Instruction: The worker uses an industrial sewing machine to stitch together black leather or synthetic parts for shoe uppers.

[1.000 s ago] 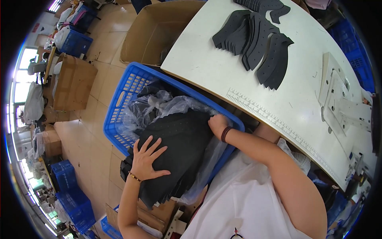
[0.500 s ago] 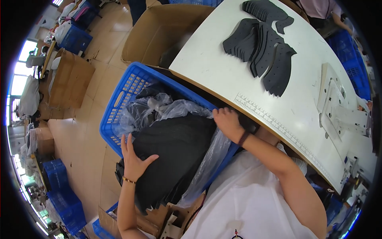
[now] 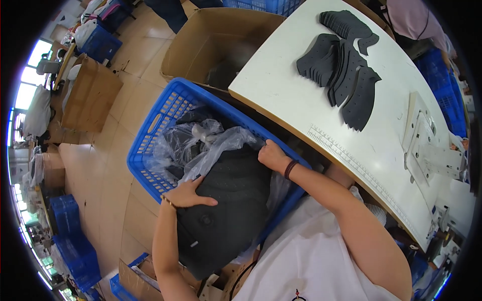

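A blue plastic basket holds a clear plastic bag and a stack of flat black pieces, whose lower part sticks out past the rim near me. The top piece has a round mark and a small pale strip. My left hand lies over the stack's left edge beside the bag, thumb spread away from the fingers. At the stack's upper right, my right hand is closed on the edge of the bag; its fingertips are partly hidden.
Right of the basket stands a white table with a printed ruler, several fanned black cut pieces and a metal fixture. An open cardboard box is beyond the basket. Another person is at the far right.
My left hand has moved up and inward onto the stack's edge by the bag. My right hand has shifted slightly left. The stack's top now shows a round mark and pale strip.
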Demonstrator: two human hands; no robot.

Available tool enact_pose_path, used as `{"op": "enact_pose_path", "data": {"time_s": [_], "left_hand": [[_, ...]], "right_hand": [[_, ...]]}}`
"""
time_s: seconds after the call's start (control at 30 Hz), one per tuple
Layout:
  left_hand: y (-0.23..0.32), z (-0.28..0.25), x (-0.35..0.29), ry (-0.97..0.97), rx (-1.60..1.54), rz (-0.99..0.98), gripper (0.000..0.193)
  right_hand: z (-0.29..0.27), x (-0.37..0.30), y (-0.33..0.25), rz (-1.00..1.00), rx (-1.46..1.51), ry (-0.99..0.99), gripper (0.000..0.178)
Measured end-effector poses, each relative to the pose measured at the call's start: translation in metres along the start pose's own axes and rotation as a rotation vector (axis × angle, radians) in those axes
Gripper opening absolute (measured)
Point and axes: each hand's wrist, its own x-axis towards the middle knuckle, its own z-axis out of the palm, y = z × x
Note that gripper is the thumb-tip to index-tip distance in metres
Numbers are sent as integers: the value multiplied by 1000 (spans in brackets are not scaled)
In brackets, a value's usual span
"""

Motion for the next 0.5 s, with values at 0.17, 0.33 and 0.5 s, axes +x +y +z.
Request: {"op": "enact_pose_path", "data": {"time_s": [0.17, 0.33, 0.5], "left_hand": [[6, 37, -45, 200, 48, 35, 110], [-32, 52, -66, 318, -251, 85, 108], [-44, 50, -51, 326, -430, 217, 115]], "right_hand": [[-17, -7, 25, 494, 517, 489, 15], [-129, -38, 27, 600, 1012, 1014, 12], [-203, -64, 22, 188, 839, 1131, 8]]}}
